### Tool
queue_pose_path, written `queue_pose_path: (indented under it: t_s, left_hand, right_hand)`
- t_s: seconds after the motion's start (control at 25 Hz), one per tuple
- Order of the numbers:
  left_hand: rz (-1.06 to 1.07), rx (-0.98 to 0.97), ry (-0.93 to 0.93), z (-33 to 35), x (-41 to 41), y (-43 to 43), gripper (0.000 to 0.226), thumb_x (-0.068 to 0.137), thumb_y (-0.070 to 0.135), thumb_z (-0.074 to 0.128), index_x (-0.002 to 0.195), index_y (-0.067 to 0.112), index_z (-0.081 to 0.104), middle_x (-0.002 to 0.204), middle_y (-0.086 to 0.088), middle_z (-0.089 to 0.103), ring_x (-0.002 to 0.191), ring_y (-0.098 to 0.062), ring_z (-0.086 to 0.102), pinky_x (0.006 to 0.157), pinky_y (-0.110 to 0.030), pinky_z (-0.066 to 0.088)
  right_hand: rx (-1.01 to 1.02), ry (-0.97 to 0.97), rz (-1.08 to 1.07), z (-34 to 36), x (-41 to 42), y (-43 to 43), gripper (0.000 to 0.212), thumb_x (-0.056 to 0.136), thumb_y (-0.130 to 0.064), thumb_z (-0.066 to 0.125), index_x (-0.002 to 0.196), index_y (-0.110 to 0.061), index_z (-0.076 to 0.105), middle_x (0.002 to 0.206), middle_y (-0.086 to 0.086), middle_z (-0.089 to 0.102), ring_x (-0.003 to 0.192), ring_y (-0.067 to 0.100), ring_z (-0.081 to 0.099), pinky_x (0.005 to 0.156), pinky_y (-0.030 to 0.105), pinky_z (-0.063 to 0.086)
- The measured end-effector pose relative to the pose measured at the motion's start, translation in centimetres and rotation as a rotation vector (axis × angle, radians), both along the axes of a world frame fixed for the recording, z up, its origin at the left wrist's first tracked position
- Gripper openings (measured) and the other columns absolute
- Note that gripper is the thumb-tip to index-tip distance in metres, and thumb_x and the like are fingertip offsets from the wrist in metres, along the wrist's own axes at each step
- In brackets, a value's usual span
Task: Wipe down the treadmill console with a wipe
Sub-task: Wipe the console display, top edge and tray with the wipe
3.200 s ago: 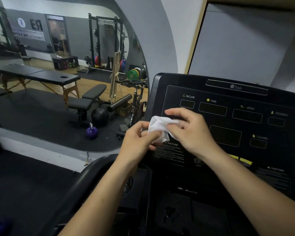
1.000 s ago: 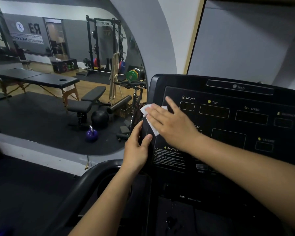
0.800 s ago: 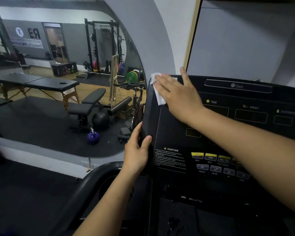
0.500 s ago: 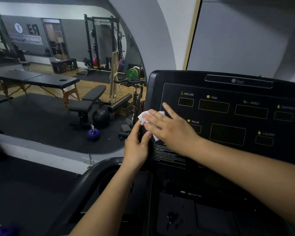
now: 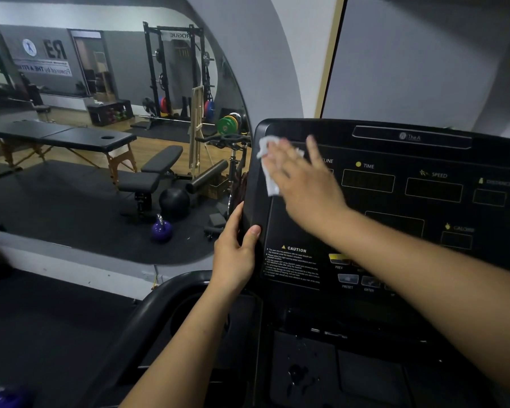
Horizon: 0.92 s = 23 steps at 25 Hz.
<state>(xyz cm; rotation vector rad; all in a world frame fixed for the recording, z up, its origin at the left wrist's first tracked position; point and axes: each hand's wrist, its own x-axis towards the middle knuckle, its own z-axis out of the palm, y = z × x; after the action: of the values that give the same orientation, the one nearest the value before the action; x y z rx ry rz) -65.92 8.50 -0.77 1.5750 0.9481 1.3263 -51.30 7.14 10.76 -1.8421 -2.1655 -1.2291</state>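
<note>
The black treadmill console (image 5: 395, 207) fills the right half of the head view, with dark displays labelled TIME, SPEED and CALORIE. My right hand (image 5: 304, 178) lies flat with straight fingers on the console's upper left part, blurred by motion, pressing a white wipe (image 5: 268, 169) against the panel. Part of the wipe sticks out past my fingers to the left. My left hand (image 5: 236, 251) grips the console's left edge lower down, thumb on the front face just left of the CAUTION label, fingers wrapped behind.
A black handrail (image 5: 147, 316) curves below my left forearm. A tray (image 5: 336, 375) under the console carries small droplets. On the left a large wall mirror (image 5: 106, 136) reflects a gym with a massage table, a bench, a purple kettlebell and a rack.
My right hand has swept the wipe up from the console's middle left to its upper left corner. The left hand keeps its grip on the left edge.
</note>
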Motion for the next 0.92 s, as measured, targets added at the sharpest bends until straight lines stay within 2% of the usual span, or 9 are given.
queue_pose_path:
  t_s: [0.12, 0.24, 0.4, 0.6, 0.76, 0.84, 0.92]
  left_hand:
    - [0.018, 0.012, 0.022, 0.0, -0.1, -0.1, 0.054, 0.099, 0.017, 0.057, 0.150, 0.021, 0.041, 0.148, 0.005, 0.051, 0.137, -0.005, 0.044, 0.116, -0.032, 0.036]
    - [0.021, 0.011, 0.013, 0.1, -0.2, -0.2, 0.052, 0.099, 0.017, 0.057, 0.148, 0.023, 0.043, 0.145, 0.008, 0.053, 0.134, -0.002, 0.047, 0.113, -0.027, 0.038]
    - [0.003, 0.012, -0.011, 0.2, -0.1, -0.3, 0.050, 0.099, 0.015, 0.055, 0.147, 0.026, 0.045, 0.139, 0.013, 0.057, 0.129, 0.002, 0.049, 0.108, -0.020, 0.040]
    - [0.015, 0.011, -0.001, -0.1, -0.2, -0.2, 0.050, 0.099, 0.017, 0.056, 0.147, 0.027, 0.045, 0.138, 0.016, 0.057, 0.127, 0.006, 0.050, 0.102, -0.010, 0.041]
    - [0.017, 0.011, -0.001, -0.5, -0.2, 0.1, 0.051, 0.099, 0.019, 0.056, 0.148, 0.028, 0.043, 0.139, 0.014, 0.057, 0.128, 0.003, 0.050, 0.104, -0.017, 0.039]
    - [0.048, 0.004, -0.005, -0.7, 0.0, 0.0, 0.051, 0.099, 0.019, 0.057, 0.148, 0.027, 0.044, 0.140, 0.013, 0.056, 0.129, 0.002, 0.049, 0.107, -0.020, 0.038]
    - [0.078, 0.013, 0.008, -0.7, 0.1, -0.1, 0.051, 0.098, 0.019, 0.058, 0.147, 0.026, 0.044, 0.141, 0.015, 0.053, 0.129, 0.006, 0.046, 0.106, -0.013, 0.036]
  right_hand:
    - [-0.139, -0.088, 0.105, -3.1, -0.3, -2.5, 0.069, 0.085, -0.015, 0.034, 0.152, -0.011, 0.020, 0.161, 0.011, 0.013, 0.149, 0.027, 0.010, 0.116, 0.055, -0.006]
    - [-0.105, -0.183, 0.054, -1.1, 1.1, -1.4, 0.066, 0.090, -0.019, 0.038, 0.152, -0.013, 0.019, 0.161, 0.010, 0.013, 0.149, 0.025, 0.012, 0.113, 0.057, -0.009]
    - [-0.010, -0.126, -0.082, 2.1, 2.2, 0.4, 0.066, 0.096, -0.022, 0.043, 0.154, -0.012, 0.012, 0.162, 0.009, 0.008, 0.149, 0.024, 0.009, 0.113, 0.060, -0.007]
    - [0.042, -0.006, -0.186, 1.5, 0.5, 0.4, 0.066, 0.091, -0.024, 0.025, 0.153, -0.009, 0.010, 0.162, 0.012, 0.004, 0.149, 0.026, 0.001, 0.112, 0.062, -0.008]
    - [0.118, 0.204, -0.235, 3.4, 1.0, 1.6, 0.067, 0.094, -0.028, 0.033, 0.153, -0.007, 0.009, 0.162, 0.015, 0.006, 0.149, 0.030, 0.003, 0.114, 0.060, -0.006]
    - [0.096, 0.186, -0.188, 2.5, 0.0, 1.5, 0.067, 0.094, -0.029, 0.030, 0.153, -0.005, 0.007, 0.161, 0.017, 0.002, 0.149, 0.032, 0.000, 0.114, 0.058, -0.006]
    - [0.035, 0.087, -0.110, 0.0, -1.5, 0.7, 0.068, 0.093, -0.030, 0.027, 0.152, -0.004, 0.006, 0.161, 0.019, -0.001, 0.148, 0.034, -0.003, 0.114, 0.059, -0.007]
